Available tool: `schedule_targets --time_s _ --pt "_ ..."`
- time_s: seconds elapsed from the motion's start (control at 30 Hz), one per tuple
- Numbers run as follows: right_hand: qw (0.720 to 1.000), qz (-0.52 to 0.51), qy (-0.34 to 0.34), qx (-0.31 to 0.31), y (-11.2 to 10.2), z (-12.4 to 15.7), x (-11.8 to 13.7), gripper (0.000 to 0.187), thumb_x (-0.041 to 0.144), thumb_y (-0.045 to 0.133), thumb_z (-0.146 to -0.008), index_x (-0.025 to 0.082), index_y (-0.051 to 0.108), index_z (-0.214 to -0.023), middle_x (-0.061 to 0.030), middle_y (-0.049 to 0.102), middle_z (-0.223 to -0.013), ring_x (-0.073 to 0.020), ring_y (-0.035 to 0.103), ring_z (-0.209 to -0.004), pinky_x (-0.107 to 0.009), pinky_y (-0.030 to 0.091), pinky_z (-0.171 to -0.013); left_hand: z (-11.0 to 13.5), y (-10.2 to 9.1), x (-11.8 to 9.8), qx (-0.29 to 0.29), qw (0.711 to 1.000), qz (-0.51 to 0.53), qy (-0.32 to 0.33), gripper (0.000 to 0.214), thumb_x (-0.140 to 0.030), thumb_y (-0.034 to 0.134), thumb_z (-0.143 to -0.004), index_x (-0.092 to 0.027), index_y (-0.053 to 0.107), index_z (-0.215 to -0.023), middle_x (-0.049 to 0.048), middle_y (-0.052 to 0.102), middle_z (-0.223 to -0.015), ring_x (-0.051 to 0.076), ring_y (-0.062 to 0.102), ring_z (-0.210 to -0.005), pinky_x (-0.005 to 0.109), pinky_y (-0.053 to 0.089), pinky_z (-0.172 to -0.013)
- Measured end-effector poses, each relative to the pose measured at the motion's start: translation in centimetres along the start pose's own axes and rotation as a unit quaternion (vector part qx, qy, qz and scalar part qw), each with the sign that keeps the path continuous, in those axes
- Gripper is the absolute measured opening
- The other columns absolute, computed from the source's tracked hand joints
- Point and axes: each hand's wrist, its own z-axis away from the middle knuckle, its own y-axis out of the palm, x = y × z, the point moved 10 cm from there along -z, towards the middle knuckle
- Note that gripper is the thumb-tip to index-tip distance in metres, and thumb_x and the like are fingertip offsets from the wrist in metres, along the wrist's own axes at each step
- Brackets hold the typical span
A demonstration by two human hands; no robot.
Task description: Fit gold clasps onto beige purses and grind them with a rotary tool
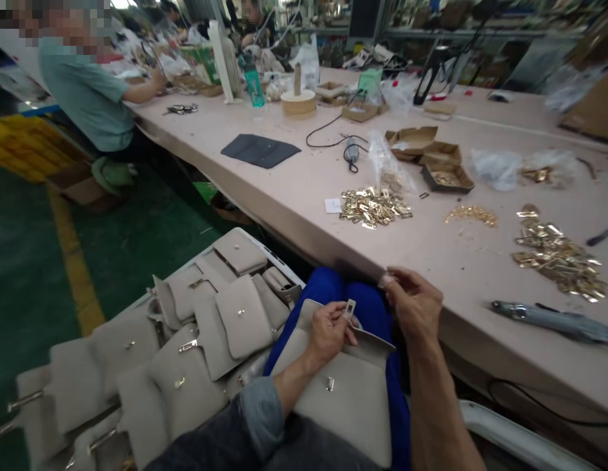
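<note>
A beige handbag [355, 402] lies across my lap on blue cloth, with a small metal turn-lock post [330, 384] on its front. My left hand [328, 332] is closed at the bag's raised flap [375, 345]. Between its thumb and fingers stands a slotted metal clasp plate [350, 309], at the flap's edge. Out by the table edge, my right hand [415, 302] is pinched, thumb against fingertips. Whatever is in that pinch is too small and blurred to name.
Several beige bags [242, 314] are heaped in a white-rimmed container at left. On the pink table [294, 196] lie gold clasp plates [375, 206], more gold parts [561, 255], tiny gold pieces [470, 214], an electric screwdriver [554, 320] and open cardboard boxes [446, 176]. A co-worker [85, 91] sits far left.
</note>
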Motion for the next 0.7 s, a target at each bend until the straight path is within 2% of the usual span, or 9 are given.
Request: schedule_targets --time_s 0.1,0.2,0.3,0.47,0.7 --pt "0.998 -0.04 0.049 0.027 1.1 3.0 -2.9 0.04 0.039 0.084 -0.077 0.014 0.074 -0.106 -0.0052 0.071 -0.077 -0.0128 0.061 -0.055 -0.024 0.05 -0.047 -0.1 0.3 0.0 0.01 1.0 0.008 -0.012 0.045 -0.043 0.067 -0.091 -0.008 0.066 -0.121 0.0097 0.075 -0.084 0.014 0.067 -0.045 0.02 0.05 -0.041" --pt "0.995 -0.058 0.068 0.047 1.9 4.0 -4.5 0.038 0.038 0.086 -0.077 0.014 0.074 -0.104 -0.0045 0.071 -0.077 -0.0143 0.063 -0.057 -0.025 0.053 -0.05 -0.2 0.5 -0.2 0.026 0.999 0.018 -0.018 0.042 -0.042 0.065 -0.092 -0.009 0.07 -0.118 0.0095 0.075 -0.087 0.015 0.069 -0.049 0.02 0.052 -0.043" --pt "0.994 -0.05 0.071 0.068 2.6 4.4 -4.7 0.033 0.038 0.085 -0.078 0.015 0.076 -0.1 -0.0038 0.071 -0.074 -0.0145 0.063 -0.057 -0.026 0.054 -0.052 -0.2 0.7 -0.3 0.037 0.999 0.017 -0.017 0.04 -0.041 0.063 -0.093 -0.011 0.073 -0.116 0.0089 0.075 -0.087 0.016 0.071 -0.051 0.021 0.054 -0.046" --pt "0.989 -0.043 0.08 0.113 4.5 5.2 -5.0 0.026 0.037 0.081 -0.081 0.015 0.078 -0.094 -0.0028 0.069 -0.068 -0.015 0.063 -0.056 -0.027 0.055 -0.057 -0.2 1.0 -0.7 0.058 0.998 0.007 -0.004 0.04 -0.041 0.06 -0.096 -0.011 0.073 -0.12 0.0054 0.072 -0.07 0.018 0.072 -0.054 0.023 0.056 -0.051" --pt "0.991 -0.021 0.074 0.108 5.2 5.7 -5.8 0.024 0.039 0.079 -0.082 0.017 0.078 -0.092 -0.0028 0.07 -0.072 -0.0161 0.064 -0.059 -0.028 0.056 -0.059 -0.2 1.1 -1.4 0.071 0.997 0.012 0.007 0.028 -0.036 0.059 -0.097 -0.013 0.073 -0.104 0.0028 0.069 -0.073 0.017 0.071 -0.055 0.023 0.058 -0.052"
